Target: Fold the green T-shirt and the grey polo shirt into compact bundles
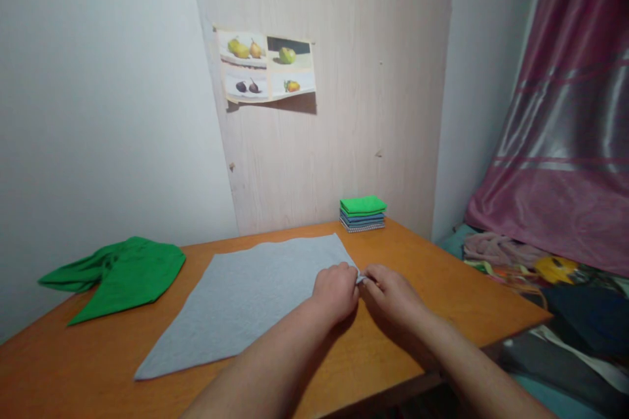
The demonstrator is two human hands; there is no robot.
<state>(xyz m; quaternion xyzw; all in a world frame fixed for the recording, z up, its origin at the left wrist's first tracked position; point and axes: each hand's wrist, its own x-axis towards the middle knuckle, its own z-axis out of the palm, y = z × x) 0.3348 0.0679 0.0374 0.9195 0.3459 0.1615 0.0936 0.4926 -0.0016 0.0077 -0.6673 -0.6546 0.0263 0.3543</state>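
Fingers of the left hand [337, 291] and right hand [392, 292] pinch the right-hand edge of the grey cloth [255, 294], which lies spread on the table [442, 281]. Adjusting that edge seems the step in hand; the next move likely calls for even tension.

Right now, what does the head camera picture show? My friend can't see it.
A bare left hand and right hand grip the right side of a light grey cloth spread on an orange-brown table. A rumpled green cloth lies to the left, and a small stack of folded cloths sits at the back. Fruit pictures hang on the wall behind.
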